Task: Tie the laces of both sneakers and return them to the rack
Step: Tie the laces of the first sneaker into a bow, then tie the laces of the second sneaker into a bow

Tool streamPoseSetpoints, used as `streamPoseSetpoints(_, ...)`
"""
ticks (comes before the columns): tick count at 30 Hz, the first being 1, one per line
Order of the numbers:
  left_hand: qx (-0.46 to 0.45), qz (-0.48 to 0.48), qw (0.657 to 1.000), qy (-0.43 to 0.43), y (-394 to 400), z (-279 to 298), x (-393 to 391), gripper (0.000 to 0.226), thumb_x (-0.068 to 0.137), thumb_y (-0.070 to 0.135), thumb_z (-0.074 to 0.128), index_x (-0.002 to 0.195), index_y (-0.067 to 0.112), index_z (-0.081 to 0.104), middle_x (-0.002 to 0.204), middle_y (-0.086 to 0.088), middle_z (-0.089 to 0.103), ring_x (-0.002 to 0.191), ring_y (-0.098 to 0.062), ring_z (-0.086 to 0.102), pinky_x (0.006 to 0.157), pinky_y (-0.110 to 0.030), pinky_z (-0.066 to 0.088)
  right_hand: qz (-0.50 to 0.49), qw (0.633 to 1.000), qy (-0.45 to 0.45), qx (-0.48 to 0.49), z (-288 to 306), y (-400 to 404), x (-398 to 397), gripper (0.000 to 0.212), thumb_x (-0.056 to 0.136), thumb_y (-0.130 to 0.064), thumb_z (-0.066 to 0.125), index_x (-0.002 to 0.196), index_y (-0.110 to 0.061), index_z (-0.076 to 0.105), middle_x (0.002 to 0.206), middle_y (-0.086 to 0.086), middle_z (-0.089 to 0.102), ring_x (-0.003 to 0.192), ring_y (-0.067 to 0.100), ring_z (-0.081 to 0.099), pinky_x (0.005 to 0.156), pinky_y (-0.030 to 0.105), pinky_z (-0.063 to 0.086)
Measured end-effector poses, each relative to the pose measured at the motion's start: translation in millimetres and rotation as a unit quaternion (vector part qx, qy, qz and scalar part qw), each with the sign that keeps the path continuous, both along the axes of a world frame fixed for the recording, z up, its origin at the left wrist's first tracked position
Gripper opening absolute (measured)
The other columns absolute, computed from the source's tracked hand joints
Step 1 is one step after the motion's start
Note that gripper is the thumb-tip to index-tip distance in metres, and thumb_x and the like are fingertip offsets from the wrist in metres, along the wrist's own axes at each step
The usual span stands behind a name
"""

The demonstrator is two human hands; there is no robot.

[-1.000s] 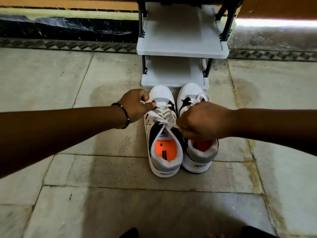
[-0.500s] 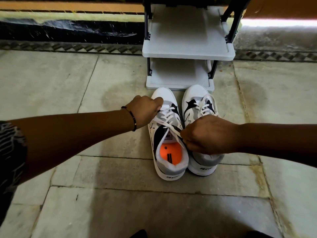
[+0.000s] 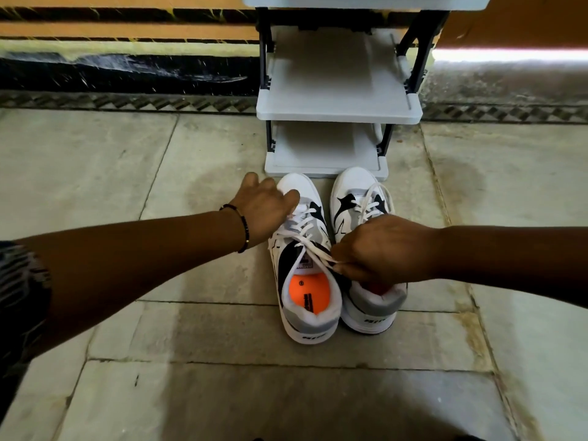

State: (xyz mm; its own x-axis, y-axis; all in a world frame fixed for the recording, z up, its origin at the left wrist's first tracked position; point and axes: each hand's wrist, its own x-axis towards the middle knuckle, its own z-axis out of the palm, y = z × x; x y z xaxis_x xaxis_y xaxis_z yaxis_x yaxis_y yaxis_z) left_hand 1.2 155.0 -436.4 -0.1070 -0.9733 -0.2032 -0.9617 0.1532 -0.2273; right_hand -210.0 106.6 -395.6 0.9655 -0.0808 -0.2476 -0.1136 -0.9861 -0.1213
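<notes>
Two white, grey and black sneakers with orange insoles stand side by side on the floor, toes toward the rack. My right hand (image 3: 378, 249) pinches the white lace (image 3: 313, 249) of the left sneaker (image 3: 305, 278) near its tongue and covers the collar of the right sneaker (image 3: 366, 205). My left hand (image 3: 267, 208) hovers over the left sneaker's toe with fingers spread and nothing in it. The right sneaker's laces lie loose. The grey shoe rack (image 3: 337, 103) stands just beyond the toes.
Pale stone floor tiles spread all around the sneakers. Behind the rack runs a dark patterned border strip (image 3: 127, 103) and a black and orange wall base. My knees show at the bottom edge.
My left hand has let go of its lace end and opened, moving forward over the toe. My right hand keeps its pinch on the lace. The view has tilted slightly.
</notes>
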Motion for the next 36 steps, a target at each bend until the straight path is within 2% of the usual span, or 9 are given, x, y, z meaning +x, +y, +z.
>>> streamPoseSetpoints(3,-0.023,0.088,0.981,0.172,18,11,-10,0.042,0.089,0.036,0.035,0.131,0.029,0.036,0.144,-0.003,0.032,0.134,-0.029,0.026,0.106,-0.051,0.021,-0.056,0.998,0.015,0.035,19,-13,-8,0.031,0.091,-0.049,0.035,0.081,-0.022,0.048,0.074,-0.005,0.053,0.065,0.013,0.046,0.060,0.027,0.036)
streamPoseSetpoints(7,0.011,0.084,0.938,0.335,64,26,-54,0.069,0.071,0.070,0.028,0.133,0.039,0.025,0.152,0.005,0.012,0.140,-0.026,0.016,0.107,-0.058,0.028,-0.142,0.988,-0.010,0.055,36,-36,-25,0.031,0.088,-0.046,0.041,0.073,-0.021,0.052,0.059,-0.010,0.050,0.056,0.007,0.048,0.052,0.025,0.036)
streamPoseSetpoints(12,0.128,0.097,0.957,0.241,94,8,-96,0.098,0.067,0.069,0.052,0.138,0.039,-0.007,0.149,0.013,-0.028,0.138,-0.026,-0.029,0.106,-0.070,0.010,-0.178,0.966,0.176,0.061,31,-36,-40,0.036,0.091,-0.042,0.044,0.084,-0.011,0.061,0.078,0.003,0.063,0.069,0.014,0.057,0.060,0.024,0.044)
streamPoseSetpoints(15,0.092,0.101,0.968,0.211,80,-1,-87,0.094,0.070,0.059,0.056,0.141,0.034,-0.001,0.154,0.008,-0.019,0.139,-0.028,-0.027,0.106,-0.070,0.007,-0.169,0.942,0.287,0.053,22,-28,-48,0.043,0.091,-0.049,0.042,0.085,-0.011,0.060,0.069,-0.004,0.051,0.058,0.006,0.044,0.049,0.016,0.031)
streamPoseSetpoints(20,0.072,0.083,0.971,0.212,60,-6,-60,0.095,0.060,0.065,0.047,0.140,0.036,0.003,0.155,0.006,-0.007,0.141,-0.028,-0.021,0.106,-0.072,0.006,-0.197,0.946,0.252,0.051,12,-27,-59,0.046,0.090,-0.050,0.042,0.088,-0.009,0.062,0.067,-0.006,0.048,0.062,0.012,0.046,0.055,0.022,0.036)
streamPoseSetpoints(25,-0.015,0.081,0.969,0.232,57,5,-71,0.102,0.056,0.087,0.015,0.141,0.031,0.009,0.157,0.007,0.003,0.144,-0.020,-0.012,0.113,-0.057,-0.007,-0.310,0.936,0.125,0.113,4,-38,-58,0.045,0.088,-0.047,0.049,0.120,-0.015,0.053,0.114,0.005,0.063,0.085,0.017,0.055,0.077,0.030,0.048)
streamPoseSetpoints(30,0.044,0.171,0.952,0.249,-7,18,-95,0.057,0.082,0.064,0.024,0.106,0.023,0.057,0.129,-0.005,0.052,0.134,-0.029,0.024,0.107,-0.050,0.020,-0.486,0.806,-0.007,0.338,-9,-36,-50,0.031,0.084,-0.030,0.063,0.107,-0.008,0.063,0.111,0.011,0.061,0.082,0.022,0.060,0.057,0.032,0.053)
streamPoseSetpoints(32,0.069,0.208,0.934,0.283,-26,8,-101,0.041,0.080,0.061,0.036,0.081,0.027,0.059,0.112,-0.007,0.061,0.119,-0.031,0.039,0.101,-0.047,0.029,-0.519,0.766,-0.055,0.376,-13,-36,-47,0.019,0.082,-0.022,0.066,0.097,-0.009,0.063,0.103,0.011,0.061,0.075,0.018,0.055,0.053,0.027,0.047)
streamPoseSetpoints(36,-0.017,0.229,0.908,0.350,-30,1,-112,0.017,0.083,0.038,0.049,0.079,0.023,0.056,0.105,-0.008,0.063,0.112,-0.031,0.045,0.096,-0.041,0.034,-0.553,0.699,-0.113,0.440,-17,-32,-41,0.012,0.081,-0.008,0.066,0.091,-0.004,0.064,0.089,0.010,0.058,0.076,0.018,0.054,0.051,0.023,0.043)
